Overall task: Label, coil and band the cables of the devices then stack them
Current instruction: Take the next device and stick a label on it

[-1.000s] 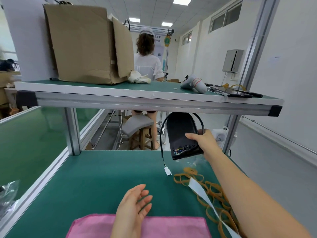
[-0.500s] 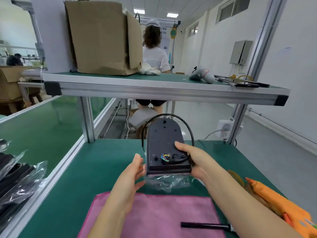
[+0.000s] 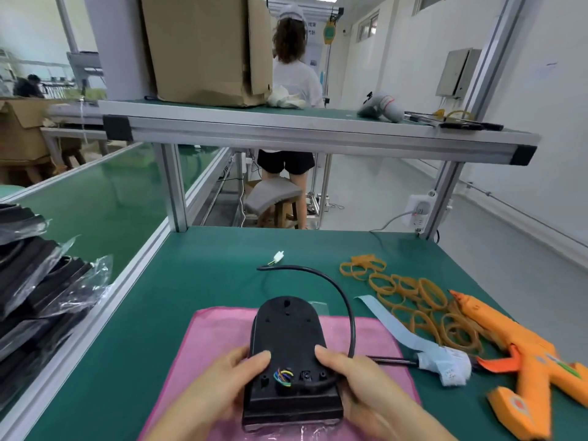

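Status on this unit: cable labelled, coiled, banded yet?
Done: bagged black units sit piled at the left; whether finished, unclear. In hand: left hand and right hand grip the black device on the pink cloth. To do: its cable lies loose, arcing to the white connector, no label or band visible; label strip and rubber bands lie beside it.

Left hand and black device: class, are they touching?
Touching. The head view shows the left hand gripping the black device, thumb on its back.
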Available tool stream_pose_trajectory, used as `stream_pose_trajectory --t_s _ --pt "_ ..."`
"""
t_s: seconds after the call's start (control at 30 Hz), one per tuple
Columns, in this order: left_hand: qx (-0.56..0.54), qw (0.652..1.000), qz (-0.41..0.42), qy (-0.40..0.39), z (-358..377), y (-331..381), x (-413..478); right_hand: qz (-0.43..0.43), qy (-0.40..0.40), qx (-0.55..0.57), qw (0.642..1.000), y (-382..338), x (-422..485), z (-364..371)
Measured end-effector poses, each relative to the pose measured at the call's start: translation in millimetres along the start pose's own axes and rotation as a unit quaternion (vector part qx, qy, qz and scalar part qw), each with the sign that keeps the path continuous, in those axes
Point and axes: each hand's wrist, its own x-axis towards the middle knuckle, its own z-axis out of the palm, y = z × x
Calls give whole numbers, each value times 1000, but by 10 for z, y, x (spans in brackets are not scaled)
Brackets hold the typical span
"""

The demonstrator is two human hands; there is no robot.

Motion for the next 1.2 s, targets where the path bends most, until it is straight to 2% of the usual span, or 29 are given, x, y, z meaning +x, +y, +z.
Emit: stream_pose_trajectory --t_s 0.13,0.23,0.5,0.57,0.7,0.77,0.83,0.87,0.9,0.93,1.0,1.07,1.2 --pt "151 988 1 22 13 -61 14 15 13 -92 996 56 5 -128" --pt "230 970 3 74 24 -111 45 13 27 -181 983 21 16 -170" --pt "351 925 35 144 382 -130 127 -30 82 -336 938 -165 49 -264" --pt "397 904 40 153 405 -123 132 -48 117 -382 915 -181 54 -341" --pt "526 832 13 174 309 -82 158 -60 162 -464 869 -276 -85 -581" --pt "532 826 8 184 289 -60 147 -122 227 -492 831 -399 -215 -785" --pt "523 822 34 220 326 -30 104 -164 333 -570 733 -537 -364 -1023" --pt "520 816 59 245 380 3 69 -147 366 -612 685 -598 -429 -1131" --pt "516 809 88 267 460 46 29 -107 377 -647 655 -642 -474 -1221" --pt "507 806 125 279 570 90 -9 -58 371 -666 645 -665 -504 -1286" --pt "487 805 209 267 856 165 -47 5 344 -672 655 -671 -512 -1343" --pt "499 795 270 213 1186 205 -29 1 347 -673 653 -650 -482 -1330" --pt "554 776 287 92 1735 171 154 -25 377 -670 639 -593 -418 -1327"
